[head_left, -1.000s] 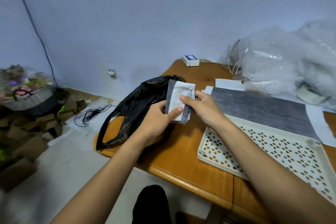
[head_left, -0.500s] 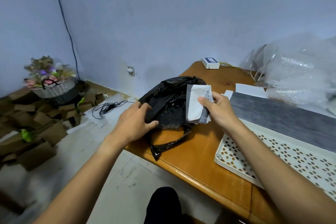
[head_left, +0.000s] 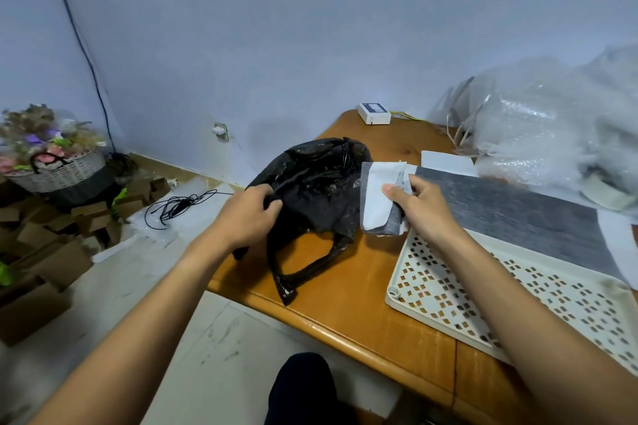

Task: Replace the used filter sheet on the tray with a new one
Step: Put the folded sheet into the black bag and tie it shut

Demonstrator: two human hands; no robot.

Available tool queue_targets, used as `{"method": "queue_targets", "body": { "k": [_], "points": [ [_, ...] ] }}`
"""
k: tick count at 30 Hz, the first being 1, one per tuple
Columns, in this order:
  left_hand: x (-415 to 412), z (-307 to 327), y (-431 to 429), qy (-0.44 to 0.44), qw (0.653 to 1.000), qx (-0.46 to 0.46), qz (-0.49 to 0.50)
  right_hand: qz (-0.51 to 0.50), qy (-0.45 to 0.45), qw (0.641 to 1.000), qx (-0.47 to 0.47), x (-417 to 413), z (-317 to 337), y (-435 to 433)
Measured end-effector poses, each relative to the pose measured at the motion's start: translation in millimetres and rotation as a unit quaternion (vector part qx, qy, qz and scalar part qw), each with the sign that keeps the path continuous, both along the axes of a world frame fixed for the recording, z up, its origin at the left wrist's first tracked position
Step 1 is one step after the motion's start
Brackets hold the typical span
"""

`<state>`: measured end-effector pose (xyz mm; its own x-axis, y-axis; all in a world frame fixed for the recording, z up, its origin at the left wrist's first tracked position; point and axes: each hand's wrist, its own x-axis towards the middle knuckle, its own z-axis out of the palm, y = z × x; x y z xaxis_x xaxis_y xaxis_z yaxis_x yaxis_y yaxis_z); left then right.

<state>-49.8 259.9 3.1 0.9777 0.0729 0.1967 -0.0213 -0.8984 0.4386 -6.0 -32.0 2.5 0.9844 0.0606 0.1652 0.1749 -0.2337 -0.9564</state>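
Observation:
A folded filter sheet (head_left: 378,198), white on one face and grey on the other, is pinched in my right hand (head_left: 423,207) just left of the tray. The cream perforated tray (head_left: 431,290) lies bare on the wooden table (head_left: 345,293) under my right forearm. Behind the tray a flat grey filter sheet (head_left: 511,217) lies spread out. My left hand (head_left: 247,217) grips the left edge of a crumpled black plastic bag (head_left: 317,190), which sits on the table's left corner with its handles hanging toward me.
Bubble wrap (head_left: 552,128) is heaped at the back right. A small white box (head_left: 374,113) sits by the wall. White paper (head_left: 445,162) lies behind the grey sheet. On the floor to the left are cardboard boxes (head_left: 41,272), a flower basket (head_left: 51,162) and a black cable (head_left: 176,205).
My left hand let go of the folded sheet and moved left onto the black bag, gripping its edge. My right hand keeps the folded sheet. The view shifted slightly.

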Motion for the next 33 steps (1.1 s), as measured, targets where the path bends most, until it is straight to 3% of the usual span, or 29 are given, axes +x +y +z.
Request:
{"method": "queue_targets", "body": {
  "k": [8,14,17,20,24,29,33],
  "points": [
    [16,42,-23,-0.015,0.963,-0.269,0.013,0.018,-0.007,1.0,0.019,-5,19,-3],
    [27,61,-33,0.027,0.94,-0.338,-0.044,0.073,-0.106,0.989,-0.079,-24,29,9],
    [32,67,-37,0.019,0.953,-0.298,-0.049,0.109,-0.154,0.96,-0.205,-29,33,17],
    [36,76,-43,-0.062,0.988,-0.129,-0.053,0.103,-0.186,0.909,-0.359,-30,39,33],
    [41,92,-53,-0.12,0.992,-0.012,-0.045,0.056,-0.204,0.871,-0.444,-29,43,56],
    [37,118,-63,-0.111,0.992,-0.028,-0.061,0.059,-0.263,0.817,-0.51,-26,40,70],
    [36,138,-63,-0.065,0.989,-0.111,-0.076,0.039,-0.359,0.745,-0.561,-16,34,77]
  ]
}}
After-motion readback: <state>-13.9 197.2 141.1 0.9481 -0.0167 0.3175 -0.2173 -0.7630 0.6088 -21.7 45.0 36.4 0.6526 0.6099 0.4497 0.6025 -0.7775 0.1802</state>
